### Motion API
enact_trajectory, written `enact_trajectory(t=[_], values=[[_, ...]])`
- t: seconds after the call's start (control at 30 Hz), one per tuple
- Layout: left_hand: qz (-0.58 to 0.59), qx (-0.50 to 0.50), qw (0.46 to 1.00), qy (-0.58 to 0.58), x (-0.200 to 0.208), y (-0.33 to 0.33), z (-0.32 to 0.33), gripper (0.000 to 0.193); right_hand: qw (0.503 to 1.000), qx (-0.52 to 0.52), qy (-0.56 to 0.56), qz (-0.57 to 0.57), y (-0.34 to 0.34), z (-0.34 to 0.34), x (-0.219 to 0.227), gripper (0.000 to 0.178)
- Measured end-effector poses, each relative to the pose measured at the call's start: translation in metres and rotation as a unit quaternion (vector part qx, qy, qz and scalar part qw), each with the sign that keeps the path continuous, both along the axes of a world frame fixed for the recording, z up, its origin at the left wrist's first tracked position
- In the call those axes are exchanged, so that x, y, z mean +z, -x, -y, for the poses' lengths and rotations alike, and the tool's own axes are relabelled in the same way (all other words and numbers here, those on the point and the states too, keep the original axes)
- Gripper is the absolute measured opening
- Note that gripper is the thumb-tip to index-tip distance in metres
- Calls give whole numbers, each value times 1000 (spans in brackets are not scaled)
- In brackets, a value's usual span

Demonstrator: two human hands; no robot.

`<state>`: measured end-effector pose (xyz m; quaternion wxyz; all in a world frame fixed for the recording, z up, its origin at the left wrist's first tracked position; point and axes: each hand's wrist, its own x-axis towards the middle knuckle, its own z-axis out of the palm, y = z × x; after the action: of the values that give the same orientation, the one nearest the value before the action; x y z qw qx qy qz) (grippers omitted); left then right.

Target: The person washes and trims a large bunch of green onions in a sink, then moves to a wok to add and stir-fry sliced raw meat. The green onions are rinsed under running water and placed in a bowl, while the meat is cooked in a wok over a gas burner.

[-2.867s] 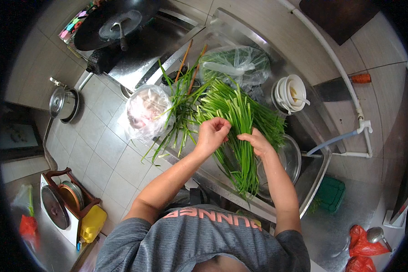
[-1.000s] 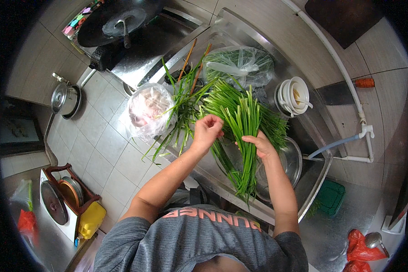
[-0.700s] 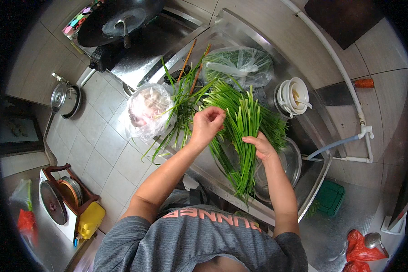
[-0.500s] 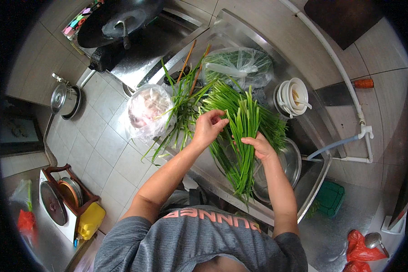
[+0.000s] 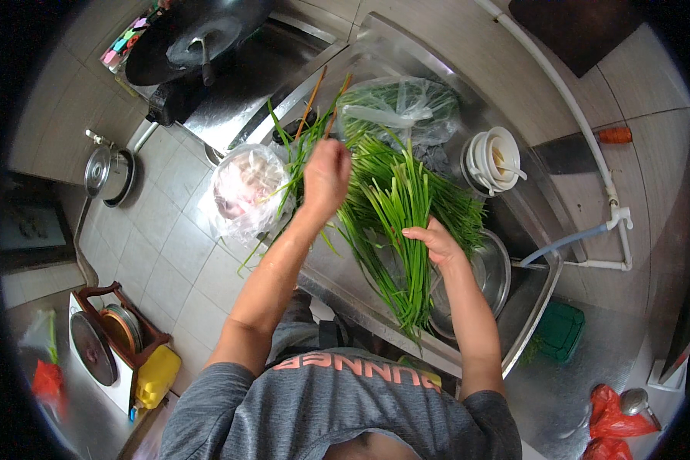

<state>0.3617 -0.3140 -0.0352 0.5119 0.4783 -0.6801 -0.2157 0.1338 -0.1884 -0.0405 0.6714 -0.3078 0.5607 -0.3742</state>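
A bunch of garlic chives [image 5: 409, 253] is gripped upright in my right hand [image 5: 437, 241], thumb across the stalks. My left hand [image 5: 327, 180] is over the loose chive pile [image 5: 303, 146] on the left; its fingers look curled closed but are blurred, and what they hold is hidden. More garlic chives [image 5: 376, 165] lie heaped behind the held bunch. A clear plastic bag of greens [image 5: 399, 107] lies at the back, and a clear bag with pale pink contents [image 5: 247, 188] is left of the loose pile.
Stacked white bowls [image 5: 501, 157] with a spoon stand at the right. A metal basin [image 5: 492, 280] sits beneath my right forearm in the steel sink [image 5: 540, 307]. Two brown chopsticks [image 5: 314, 96] stick out past the loose pile. A wok [image 5: 184, 50] is at the back left.
My left hand has moved left and back, from the top of the held bunch to the loose pile. My right hand keeps its hold on the bunch.
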Motion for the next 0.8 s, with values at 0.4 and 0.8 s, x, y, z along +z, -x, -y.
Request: enact_trajectory(t=[0.4,0.8], values=[[439,-38,896,-56,0,-51,11,19,999,8,-19,43,4,-7,1,35],[-5,-205,962,-179,21,0,-46,16,999,30,-27,3,-13,-8,11,49]])
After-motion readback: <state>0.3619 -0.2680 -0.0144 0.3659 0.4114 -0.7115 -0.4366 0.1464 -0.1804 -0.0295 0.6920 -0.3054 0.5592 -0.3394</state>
